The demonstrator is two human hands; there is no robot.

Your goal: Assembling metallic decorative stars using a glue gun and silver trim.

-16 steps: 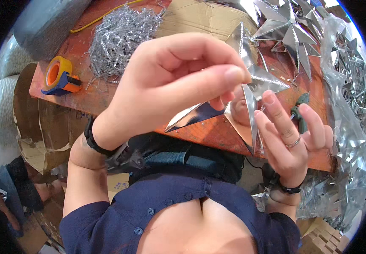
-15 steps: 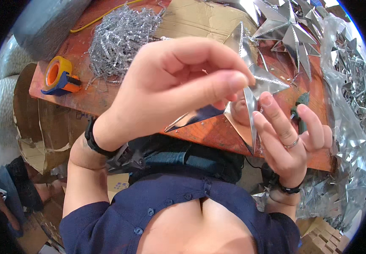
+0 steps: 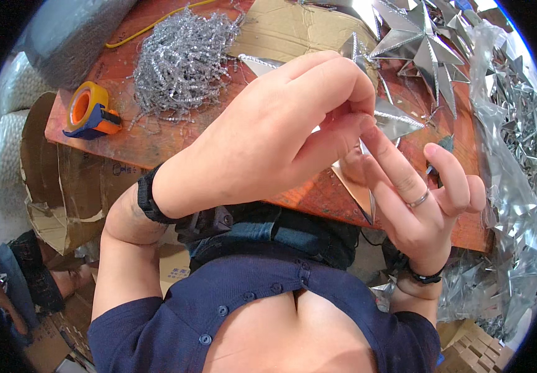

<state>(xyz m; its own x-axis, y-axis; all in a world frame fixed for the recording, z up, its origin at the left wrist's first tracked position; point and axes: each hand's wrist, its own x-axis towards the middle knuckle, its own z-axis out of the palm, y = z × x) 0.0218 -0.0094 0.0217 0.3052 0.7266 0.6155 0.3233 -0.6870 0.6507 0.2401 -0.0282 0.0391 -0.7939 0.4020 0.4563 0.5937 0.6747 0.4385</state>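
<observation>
My left hand (image 3: 281, 124) reaches over the table with thumb and forefinger pinched together. Whatever is between those fingertips is too small or hidden to make out. My right hand (image 3: 411, 199), with a ring on one finger, has its fingers apart; its foremost fingertips meet the left pinch. Beneath both hands lies a shiny silver star (image 3: 399, 121) with a beaded trim along its ridges. The left hand covers most of this star, while several of its points stick out around the hands. Partly hidden behind my right fingers is a dark green tool (image 3: 445, 144).
A heap of crinkled silver tinsel (image 3: 184, 62) sits at the back left, near an orange-and-blue tape dispenser (image 3: 91, 112). Finished silver stars (image 3: 427, 46) lie at the back right. Clear plastic bags of stars (image 3: 517, 124) edge the table (image 3: 119, 146). Cardboard (image 3: 293, 28) lies at the back.
My left hand has moved slightly down and turned, its fingertips closing together and meeting the right fingertips. It now hides more of the star's middle. My right hand has barely shifted.
</observation>
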